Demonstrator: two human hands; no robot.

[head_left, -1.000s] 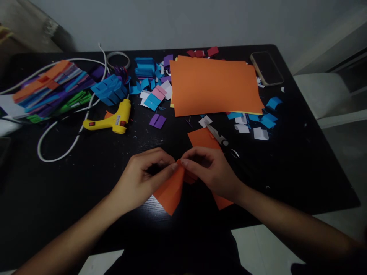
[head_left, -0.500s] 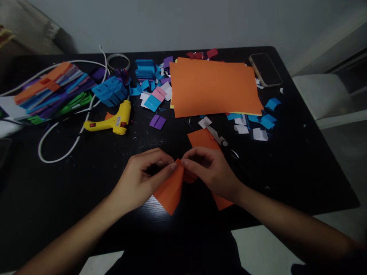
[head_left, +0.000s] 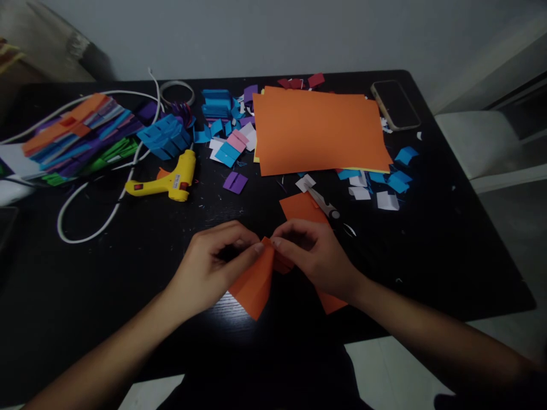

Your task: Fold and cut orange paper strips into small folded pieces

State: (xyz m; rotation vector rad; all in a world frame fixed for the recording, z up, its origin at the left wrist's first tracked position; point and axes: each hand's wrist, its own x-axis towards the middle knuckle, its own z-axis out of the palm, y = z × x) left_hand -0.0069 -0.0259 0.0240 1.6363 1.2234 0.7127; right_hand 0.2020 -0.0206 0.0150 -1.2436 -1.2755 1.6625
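Observation:
Both my hands meet over a small folded orange paper piece (head_left: 256,285) near the front edge of the black table (head_left: 128,273). My left hand (head_left: 213,270) pinches its top corner with curled fingers. My right hand (head_left: 318,259) pinches the same corner from the other side. Another orange piece (head_left: 301,206) lies flat just behind my right hand, and an orange corner (head_left: 331,302) shows under my right wrist.
Scissors (head_left: 325,205) lie beside the flat orange piece. A stack of large orange sheets (head_left: 318,128) sits behind them, a phone (head_left: 395,103) at the far right. A yellow glue gun (head_left: 164,181) with a white cable (head_left: 85,219), folded coloured paper piles (head_left: 81,136) and scattered blue scraps (head_left: 397,179) fill the back.

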